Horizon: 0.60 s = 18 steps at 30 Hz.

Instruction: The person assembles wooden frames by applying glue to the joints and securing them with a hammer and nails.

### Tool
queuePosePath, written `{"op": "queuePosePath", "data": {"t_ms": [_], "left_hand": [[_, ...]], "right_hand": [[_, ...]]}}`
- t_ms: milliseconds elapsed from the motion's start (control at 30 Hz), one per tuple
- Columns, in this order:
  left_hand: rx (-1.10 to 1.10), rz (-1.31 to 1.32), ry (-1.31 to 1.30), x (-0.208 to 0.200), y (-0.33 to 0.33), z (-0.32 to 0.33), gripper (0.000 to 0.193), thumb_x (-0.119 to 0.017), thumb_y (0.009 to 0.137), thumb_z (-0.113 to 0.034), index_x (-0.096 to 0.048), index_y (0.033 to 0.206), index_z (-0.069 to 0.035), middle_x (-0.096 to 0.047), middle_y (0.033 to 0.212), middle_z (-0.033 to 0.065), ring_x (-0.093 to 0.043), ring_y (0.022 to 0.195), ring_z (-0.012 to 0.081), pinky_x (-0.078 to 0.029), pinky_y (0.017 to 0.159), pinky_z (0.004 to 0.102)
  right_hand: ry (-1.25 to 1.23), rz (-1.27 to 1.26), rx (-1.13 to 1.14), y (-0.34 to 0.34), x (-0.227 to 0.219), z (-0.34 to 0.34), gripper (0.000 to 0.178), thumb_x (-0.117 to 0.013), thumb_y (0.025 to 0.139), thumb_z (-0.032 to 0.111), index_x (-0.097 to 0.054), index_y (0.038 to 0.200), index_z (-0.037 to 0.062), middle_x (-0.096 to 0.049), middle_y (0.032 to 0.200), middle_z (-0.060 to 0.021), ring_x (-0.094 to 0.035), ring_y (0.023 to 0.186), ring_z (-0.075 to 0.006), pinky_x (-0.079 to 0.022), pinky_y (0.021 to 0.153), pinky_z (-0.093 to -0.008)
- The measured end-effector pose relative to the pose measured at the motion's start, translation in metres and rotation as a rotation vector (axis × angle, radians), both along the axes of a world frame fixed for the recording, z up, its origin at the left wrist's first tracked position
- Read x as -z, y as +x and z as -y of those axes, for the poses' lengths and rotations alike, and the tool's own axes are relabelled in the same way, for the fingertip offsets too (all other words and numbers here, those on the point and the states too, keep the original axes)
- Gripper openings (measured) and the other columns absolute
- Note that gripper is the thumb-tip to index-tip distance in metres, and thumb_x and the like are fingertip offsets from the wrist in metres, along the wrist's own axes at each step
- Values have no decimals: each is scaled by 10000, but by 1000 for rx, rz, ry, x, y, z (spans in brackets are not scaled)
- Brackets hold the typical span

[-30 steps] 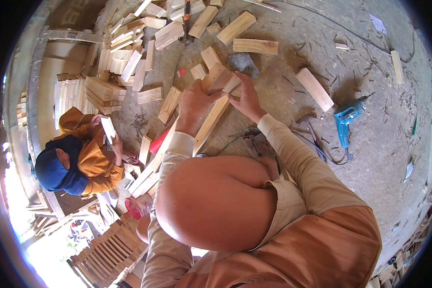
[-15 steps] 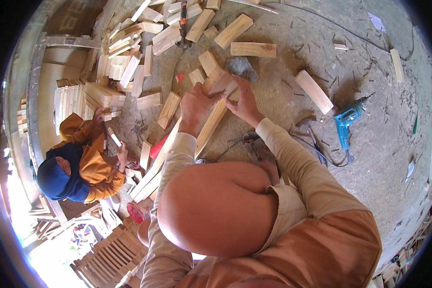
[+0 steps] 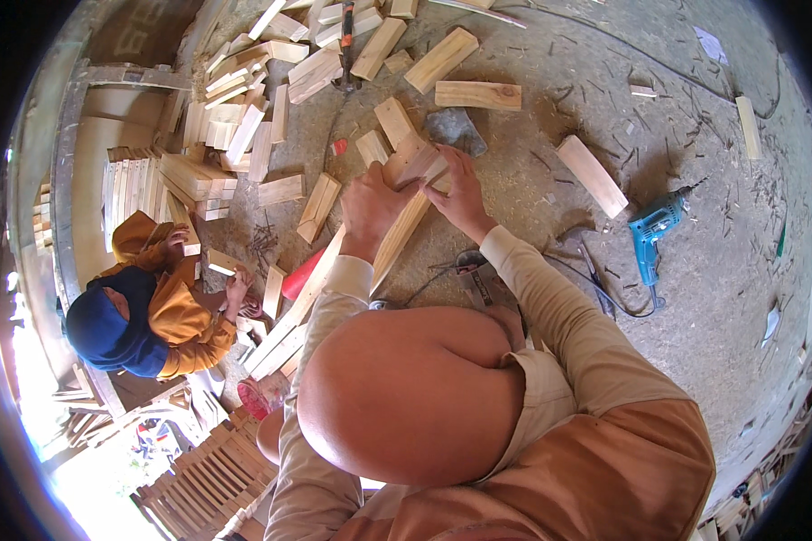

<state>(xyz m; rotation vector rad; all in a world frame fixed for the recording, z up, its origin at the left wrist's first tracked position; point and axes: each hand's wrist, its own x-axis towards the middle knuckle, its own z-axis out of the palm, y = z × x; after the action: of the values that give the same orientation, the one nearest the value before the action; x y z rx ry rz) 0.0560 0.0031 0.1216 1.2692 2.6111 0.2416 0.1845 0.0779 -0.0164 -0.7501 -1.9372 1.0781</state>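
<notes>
Wooden block (image 3: 410, 160) is observed in the head view between the two hands, at the far end of a long plank (image 3: 401, 230); contact with the plank cannot be determined. Its left side is gripped by the curled fingers of the left hand (image 3: 371, 206). Its right end is held between thumb and fingers of the right hand (image 3: 463, 194), bent and slightly parted. A blue drill (image 3: 654, 233) is noted on the floor, right. A wood piece (image 3: 226, 263) is held by a co-worker (image 3: 185, 320), left.

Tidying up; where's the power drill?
In the head view, the teal power drill lies on the floor at right, just below and right of a wooden block.
</notes>
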Motion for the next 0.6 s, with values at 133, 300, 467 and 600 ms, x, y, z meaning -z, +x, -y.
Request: {"op": "queuePosePath", "data": {"t_ms": [133, 300, 467, 600], "left_hand": [[-28, 5, -13, -7, 3, 4, 645, -778, 735, -613, -643, 864, 4, -696, 782, 238, -702, 756, 412, -543, 680, 487], [-23, 17, -99, -9, 1, 2, 622, -739, 761, -613, -633, 915, -19, -709, 816, 231, -712, 788, 413, -564, 715, 496], [19, -15, -66, 5, -2, 0, 619, -734, 758, -630, -637, 930, -44, -715, 826, 228, -712, 808, 427, -568, 724, 507], [32, -9, -56, 5, 2, 3, 614, -726, 773, -628, -646, 905, -34, -714, 836, 234, -712, 816, 423, -565, 723, 506]], "right_hand": [[-14, 2, 6, -3, 2, 5, 775, -851, 761, 183, -439, 1406, 63, -533, 1368, -171, -500, 1262, -391, -452, 1038, -465], [20, -53, 48, -6, 2, 5, 751, -869, 737, 224, -481, 1356, 51, -550, 1318, -198, -511, 1231, -402, -452, 1018, -483], [41, -54, 53, -1, 3, 0, 759, -861, 734, 224, -480, 1364, 39, -558, 1317, -192, -518, 1225, -400, -448, 1023, -483], [7, -18, 18, 3, 5, 2, 773, -856, 733, 219, -476, 1385, 49, -559, 1323, -184, -523, 1226, -393, -454, 1019, -479]]}}
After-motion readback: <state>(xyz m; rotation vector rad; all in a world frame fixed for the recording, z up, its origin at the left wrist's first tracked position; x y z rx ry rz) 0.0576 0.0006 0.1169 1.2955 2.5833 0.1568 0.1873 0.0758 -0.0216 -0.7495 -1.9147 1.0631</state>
